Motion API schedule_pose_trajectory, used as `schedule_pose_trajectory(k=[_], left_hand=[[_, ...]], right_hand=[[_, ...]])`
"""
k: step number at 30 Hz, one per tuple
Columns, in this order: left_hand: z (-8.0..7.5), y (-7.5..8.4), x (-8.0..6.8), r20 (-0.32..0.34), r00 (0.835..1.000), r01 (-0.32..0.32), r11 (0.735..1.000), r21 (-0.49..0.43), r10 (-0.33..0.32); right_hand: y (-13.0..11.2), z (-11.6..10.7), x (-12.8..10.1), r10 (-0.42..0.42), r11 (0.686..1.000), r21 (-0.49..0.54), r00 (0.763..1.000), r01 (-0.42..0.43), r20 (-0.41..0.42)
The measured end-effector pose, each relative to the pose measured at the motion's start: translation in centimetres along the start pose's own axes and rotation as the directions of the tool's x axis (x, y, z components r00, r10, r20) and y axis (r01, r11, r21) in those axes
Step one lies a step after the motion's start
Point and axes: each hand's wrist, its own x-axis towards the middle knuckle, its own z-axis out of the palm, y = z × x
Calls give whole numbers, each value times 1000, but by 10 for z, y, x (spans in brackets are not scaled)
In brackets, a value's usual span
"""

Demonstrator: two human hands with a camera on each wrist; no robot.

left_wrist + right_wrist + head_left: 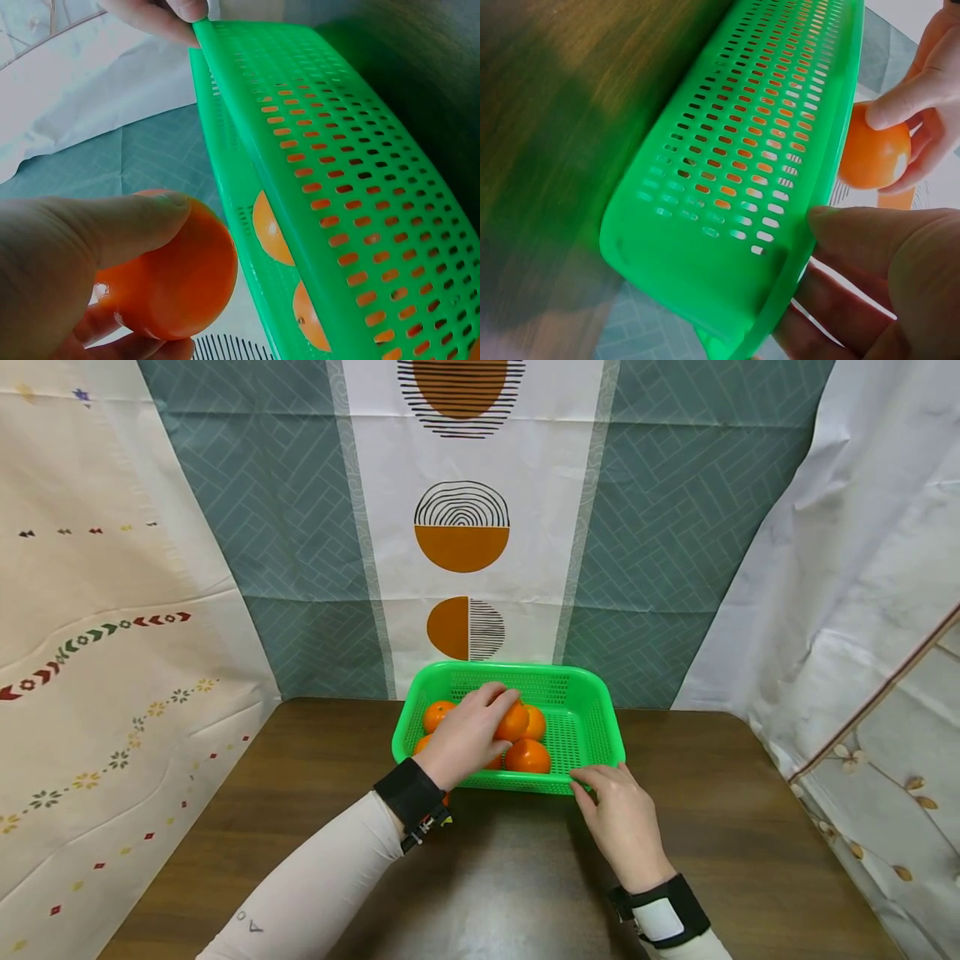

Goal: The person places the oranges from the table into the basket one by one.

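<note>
Over the green plastic basket [581, 735], my left hand [465, 737] grips a smooth, shiny orange [180, 277] between thumb and fingers. The left wrist view puts this fruit above the rim level. Several more oranges [528, 757] lie inside, mostly in the basket's left and middle parts, some hidden behind my left hand. My right hand [621, 818] pinches the front rim near the right corner, with the thumb [840, 217] outside and the fingers over the inner side. Through the slotted wall, patches of orange show in both wrist views.
The basket stands at the back of a dark brown wooden table [480, 877]. Behind it hangs a green and white patterned cloth [300, 527], and pale cloths drape both sides. A small orange and yellow-green thing [447, 820] peeks out beside my left wristband.
</note>
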Motion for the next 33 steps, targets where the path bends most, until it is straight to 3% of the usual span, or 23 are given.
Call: schedule_pose_trajectory(k=[10, 23, 33], left_hand=[[5, 8, 8, -11, 1000, -20, 1000, -19, 19], [12, 21, 20, 38, 999, -5, 1000, -15, 6], [29, 35, 35, 108, 994, 5, 998, -55, 1]], right_hand=[[1, -1, 0, -7, 1000, -4, 1000, 6, -14], [1, -4, -1, 20, 1000, -10, 1000, -20, -11], [2, -7, -2, 38, 998, -51, 999, -40, -37]])
